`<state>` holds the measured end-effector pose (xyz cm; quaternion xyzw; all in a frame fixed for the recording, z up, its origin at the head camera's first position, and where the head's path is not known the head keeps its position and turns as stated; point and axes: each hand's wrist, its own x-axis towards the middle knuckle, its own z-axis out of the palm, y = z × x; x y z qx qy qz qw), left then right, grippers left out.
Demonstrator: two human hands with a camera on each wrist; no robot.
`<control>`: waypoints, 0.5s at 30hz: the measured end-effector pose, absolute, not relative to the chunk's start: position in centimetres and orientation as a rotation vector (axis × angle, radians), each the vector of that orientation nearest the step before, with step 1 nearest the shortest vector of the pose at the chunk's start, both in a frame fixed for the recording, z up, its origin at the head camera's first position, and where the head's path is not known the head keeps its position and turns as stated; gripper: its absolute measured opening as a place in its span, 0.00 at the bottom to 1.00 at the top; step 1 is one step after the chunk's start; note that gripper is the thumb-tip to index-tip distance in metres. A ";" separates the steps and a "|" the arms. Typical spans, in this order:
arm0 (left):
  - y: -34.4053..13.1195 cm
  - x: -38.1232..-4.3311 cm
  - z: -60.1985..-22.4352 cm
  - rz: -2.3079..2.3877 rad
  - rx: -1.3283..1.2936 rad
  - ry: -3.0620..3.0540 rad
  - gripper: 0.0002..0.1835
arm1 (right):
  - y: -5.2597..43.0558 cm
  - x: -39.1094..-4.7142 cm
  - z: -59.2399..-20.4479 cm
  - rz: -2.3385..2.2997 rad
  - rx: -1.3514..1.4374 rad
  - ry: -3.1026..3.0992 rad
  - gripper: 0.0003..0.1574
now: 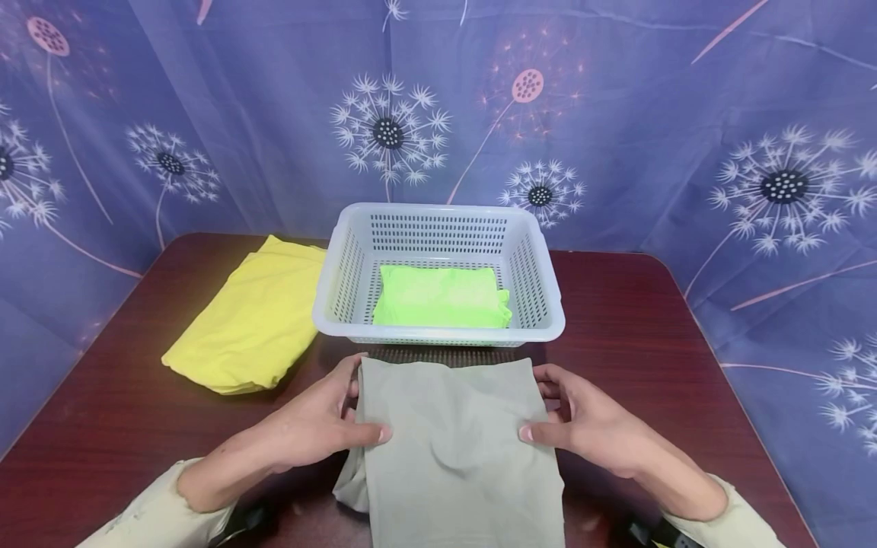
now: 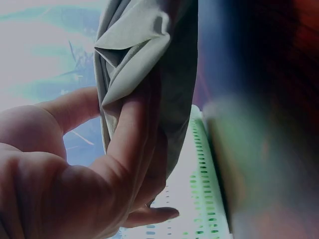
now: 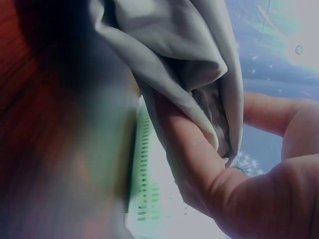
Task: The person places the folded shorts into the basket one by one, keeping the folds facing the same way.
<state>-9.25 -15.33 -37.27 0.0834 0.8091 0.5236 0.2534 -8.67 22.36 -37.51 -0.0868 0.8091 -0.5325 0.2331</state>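
Note:
A grey folded garment [image 1: 459,449] hangs between my two hands, in front of the basket. My left hand [image 1: 322,422] pinches its left edge, thumb on the front face and fingers behind. On the other side my right hand [image 1: 592,426] grips the right edge the same way. Both wrist views show the layered folds of the grey cloth [image 2: 134,64] between thumb and fingers. In the right wrist view the index finger [image 3: 192,144] lies under the cloth's edge. A bright green folded cloth [image 1: 438,297] lies inside the white perforated basket [image 1: 438,333].
Left of the basket, a yellow folded cloth [image 1: 250,320] rests on the dark red-brown table [image 1: 617,304], close against the basket's side. Behind the table hangs a blue curtain [image 1: 274,114] with dandelion prints.

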 end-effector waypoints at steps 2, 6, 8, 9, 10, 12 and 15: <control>-15.5 -9.2 -36.9 1.419 0.258 2.189 0.60 | 22.4 -8.5 -37.2 -1.483 -0.280 2.202 0.54; -15.8 -8.9 -36.2 1.458 0.332 2.137 0.55 | 22.6 -8.3 -36.7 -1.558 -0.379 2.110 0.48; -16.0 -8.8 -35.9 1.474 0.356 2.119 0.53 | 22.6 -8.2 -36.5 -1.588 -0.411 2.070 0.47; -16.1 -8.6 -35.8 1.479 0.359 2.118 0.53 | 22.6 -8.1 -36.3 -1.589 -0.415 2.074 0.47; -16.1 -8.6 -35.6 1.486 0.359 2.115 0.53 | 22.6 -8.0 -36.2 -1.587 -0.416 2.081 0.46; -16.2 -8.4 -35.4 1.508 0.374 2.095 0.52 | 22.6 -7.9 -36.0 -1.582 -0.422 2.102 0.45; -16.2 -8.3 -35.1 1.565 0.393 2.034 0.51 | 22.6 -7.9 -35.7 -1.578 -0.438 2.107 0.44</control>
